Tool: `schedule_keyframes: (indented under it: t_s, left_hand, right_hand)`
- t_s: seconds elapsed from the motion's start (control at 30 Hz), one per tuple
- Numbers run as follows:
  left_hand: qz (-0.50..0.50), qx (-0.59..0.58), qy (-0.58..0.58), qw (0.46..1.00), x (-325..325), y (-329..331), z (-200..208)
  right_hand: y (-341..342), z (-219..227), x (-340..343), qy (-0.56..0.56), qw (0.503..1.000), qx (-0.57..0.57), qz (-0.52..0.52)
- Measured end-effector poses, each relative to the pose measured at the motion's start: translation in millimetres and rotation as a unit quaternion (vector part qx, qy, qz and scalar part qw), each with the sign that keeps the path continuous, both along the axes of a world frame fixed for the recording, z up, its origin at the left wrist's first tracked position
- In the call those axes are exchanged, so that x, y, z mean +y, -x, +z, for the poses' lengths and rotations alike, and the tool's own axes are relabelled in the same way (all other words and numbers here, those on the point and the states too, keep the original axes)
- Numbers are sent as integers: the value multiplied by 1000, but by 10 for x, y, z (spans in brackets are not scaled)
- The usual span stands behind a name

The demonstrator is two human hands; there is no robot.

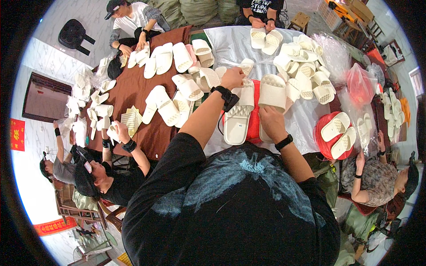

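Two white slide slippers lie side by side on a red pad [253, 115] in front of me. My left hand [232, 79] is at the far end of the left slipper [237, 124], its fingers curled closed by the strap; what they pinch is too small to tell. The right slipper [272, 91] has a smooth, wide strap facing up. At that strap's near edge is my right hand [272, 122], closed on the slipper and hiding part of its sole. Both wrists wear black bands.
White slippers [166, 111] cover the brown cloth [128, 88] on the left; a slipper pile [304, 62] lies at far right. Another pair rests on a red round stand [321, 137]. Co-workers sit around the table; one at left holds a slipper [114, 132]. A red bag [360, 84] stands right.
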State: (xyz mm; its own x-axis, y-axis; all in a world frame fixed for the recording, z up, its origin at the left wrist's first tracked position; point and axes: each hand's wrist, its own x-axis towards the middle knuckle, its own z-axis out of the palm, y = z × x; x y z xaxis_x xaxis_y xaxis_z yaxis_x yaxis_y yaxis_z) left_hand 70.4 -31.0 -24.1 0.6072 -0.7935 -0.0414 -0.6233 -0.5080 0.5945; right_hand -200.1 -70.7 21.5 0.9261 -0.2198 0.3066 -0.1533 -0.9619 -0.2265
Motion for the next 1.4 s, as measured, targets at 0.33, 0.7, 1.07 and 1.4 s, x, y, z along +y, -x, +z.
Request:
schedule_keyframes:
  t_s: [0.33,0.7,1.07,1.4]
  left_hand:
    - [22,39,-110,993,22,176,354]
    - [64,-62,-44,995,117,137,413]
    - [73,-15,-112,991,290,118,441]
    - [44,-73,-152,985,74,290,487]
  right_hand:
    - [-12,-28,-8,16,1000,-6,-12]
    - [4,17,106,-4,1000,20,15]
    - [-57,-51,93,-20,1000,-16,17]
    - [-76,-48,32,-5,1000,-20,12]
